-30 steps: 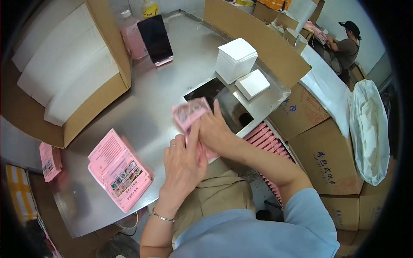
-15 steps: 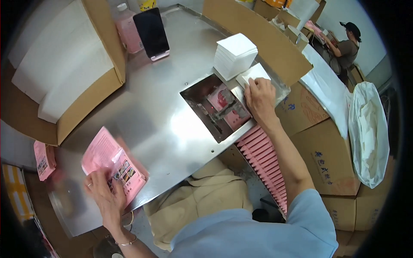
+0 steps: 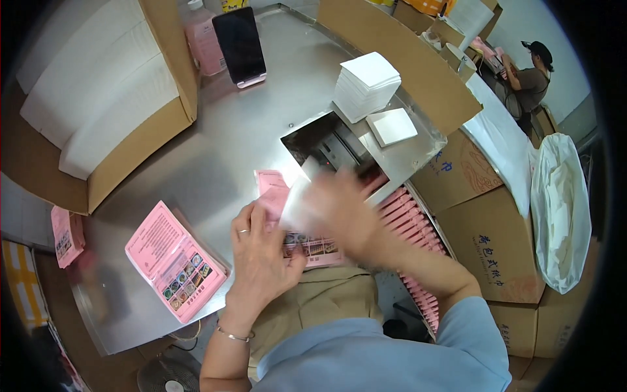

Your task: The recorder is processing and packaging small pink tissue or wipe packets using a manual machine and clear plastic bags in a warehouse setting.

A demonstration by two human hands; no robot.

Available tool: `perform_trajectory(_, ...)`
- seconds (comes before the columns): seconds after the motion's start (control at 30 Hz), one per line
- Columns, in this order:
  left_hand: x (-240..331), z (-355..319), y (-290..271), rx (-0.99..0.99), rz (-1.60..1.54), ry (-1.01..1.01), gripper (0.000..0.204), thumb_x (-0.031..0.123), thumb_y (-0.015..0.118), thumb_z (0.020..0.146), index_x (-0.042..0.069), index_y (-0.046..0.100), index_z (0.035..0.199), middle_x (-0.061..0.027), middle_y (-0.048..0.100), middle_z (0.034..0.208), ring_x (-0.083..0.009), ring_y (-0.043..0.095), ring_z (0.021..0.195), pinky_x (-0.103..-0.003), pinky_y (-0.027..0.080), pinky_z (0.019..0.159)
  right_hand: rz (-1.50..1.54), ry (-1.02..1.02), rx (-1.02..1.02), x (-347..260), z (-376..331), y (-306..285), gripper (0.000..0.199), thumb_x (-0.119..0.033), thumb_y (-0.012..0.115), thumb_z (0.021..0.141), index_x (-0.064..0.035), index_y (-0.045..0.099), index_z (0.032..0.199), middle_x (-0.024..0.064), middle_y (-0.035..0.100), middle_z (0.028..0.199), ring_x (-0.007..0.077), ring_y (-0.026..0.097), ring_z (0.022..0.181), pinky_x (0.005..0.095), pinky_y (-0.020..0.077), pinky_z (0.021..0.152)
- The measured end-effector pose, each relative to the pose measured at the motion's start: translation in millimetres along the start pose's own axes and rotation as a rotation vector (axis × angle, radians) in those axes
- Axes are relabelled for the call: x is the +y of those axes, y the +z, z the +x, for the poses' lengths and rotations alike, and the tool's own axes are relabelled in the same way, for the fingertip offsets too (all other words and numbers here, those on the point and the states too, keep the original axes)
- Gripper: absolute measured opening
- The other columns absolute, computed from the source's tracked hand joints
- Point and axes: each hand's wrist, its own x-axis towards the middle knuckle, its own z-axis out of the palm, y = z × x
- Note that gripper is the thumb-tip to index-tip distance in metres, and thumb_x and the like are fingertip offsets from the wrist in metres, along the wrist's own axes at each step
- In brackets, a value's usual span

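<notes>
Near the table's front edge, my left hand (image 3: 264,258) is closed on a pink printed plastic bag (image 3: 320,251), thumb on its lower part. My right hand (image 3: 343,212), smeared by motion, holds white folded tissues (image 3: 297,204) against the bag's upper part; how far inside they are, I cannot tell. To the left lies a stack of pink bags (image 3: 176,261), with photo panels facing up. Beyond my right hand are a tall white tissue stack (image 3: 367,88) and a low white tissue stack (image 3: 392,127), beside a rectangular opening (image 3: 317,138) in the table.
A phone on a stand (image 3: 240,49) and a pink bottle (image 3: 204,39) stand at the back of the metal table (image 3: 215,163). Curved cardboard (image 3: 144,147) rises at left. Pink packs (image 3: 408,219) line a chute below right, by cartons (image 3: 490,242). Another person (image 3: 529,78) works far right.
My right hand has come from the low tissue stack to the front middle, bringing white tissues. My left hand has moved right from the pink stack, with a pink bag.
</notes>
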Motion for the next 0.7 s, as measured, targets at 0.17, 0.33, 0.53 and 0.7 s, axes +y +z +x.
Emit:
perform_trajectory(0.17, 5, 7, 8, 0.053, 0.068, -0.11, 0.078, 0.026, 0.074, 0.072, 0.011, 0.048, 0.144, -0.0144, 0.056, 0.13, -0.034, 0.049, 0.12, -0.049, 0.033, 0.099, -0.157, 0.126, 0.103, -1, -1, 43, 0.045, -0.018, 0.065, 0.084, -0.0004, 0.058, 0.126, 0.0168, 0.062, 0.11, 0.0351, 0.061, 0.113, 0.065, 0.0365, 0.107)
perform_trajectory(0.33, -5, 3, 19, 0.091, -0.285, -0.169, 0.054, 0.021, 0.076, 0.075, 0.008, 0.059, 0.125, -0.0169, 0.056, 0.126, -0.0359, 0.049, 0.12, -0.052, 0.036, 0.096, 0.216, 0.289, 0.153, 25, 18, 26, 0.05, 0.001, 0.064, 0.08, -0.002, 0.059, 0.13, 0.0142, 0.067, 0.117, 0.029, 0.067, 0.106, 0.057, 0.0357, 0.112)
perform_trajectory(0.53, 1, 2, -3, 0.069, 0.057, -0.177, 0.05, 0.03, 0.08, 0.069, 0.012, 0.069, 0.114, -0.0238, 0.048, 0.134, -0.0419, 0.046, 0.114, -0.05, 0.032, 0.1, 0.019, 0.039, 0.442, 20, 13, 13, 0.039, -0.006, 0.067, 0.08, -0.0017, 0.065, 0.119, 0.0141, 0.068, 0.117, 0.03, 0.067, 0.11, 0.0653, 0.0389, 0.105)
perform_trajectory(0.7, -9, 2, 10, 0.102, 0.231, -0.277, 0.075, 0.034, 0.08, 0.063, 0.018, 0.061, 0.134, -0.0274, 0.033, 0.151, -0.0452, 0.042, 0.123, -0.051, 0.032, 0.099, 0.078, 0.007, 0.301, -28, 3, 55, 0.026, -0.019, 0.064, 0.084, -0.0057, 0.068, 0.105, 0.0197, 0.063, 0.101, 0.0318, 0.067, 0.087, 0.061, 0.0428, 0.102)
